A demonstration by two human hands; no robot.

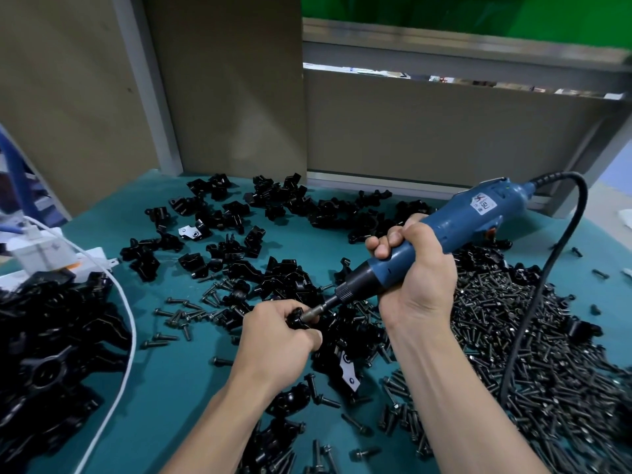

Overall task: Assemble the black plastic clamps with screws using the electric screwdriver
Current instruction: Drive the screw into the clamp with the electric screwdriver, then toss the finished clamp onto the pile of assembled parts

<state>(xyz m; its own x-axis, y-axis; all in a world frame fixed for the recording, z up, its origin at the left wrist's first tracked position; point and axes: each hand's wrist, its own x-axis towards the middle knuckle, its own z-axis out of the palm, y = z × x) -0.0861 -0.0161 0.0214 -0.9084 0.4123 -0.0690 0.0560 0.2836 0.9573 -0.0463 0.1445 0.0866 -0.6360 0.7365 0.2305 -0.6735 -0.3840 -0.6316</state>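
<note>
Driving a screw, the right hand [415, 268] grips the electric screwdriver [434, 237] while the left hand [278, 331] pinches a black clamp [297, 318] above the counter [178, 367]; keeping the bit square to the screw head should prevent slipping

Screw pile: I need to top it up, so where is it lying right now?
In the head view the screw pile lies on the teal table, right of the right hand gripping the electric screwdriver, under its black cord.
</note>
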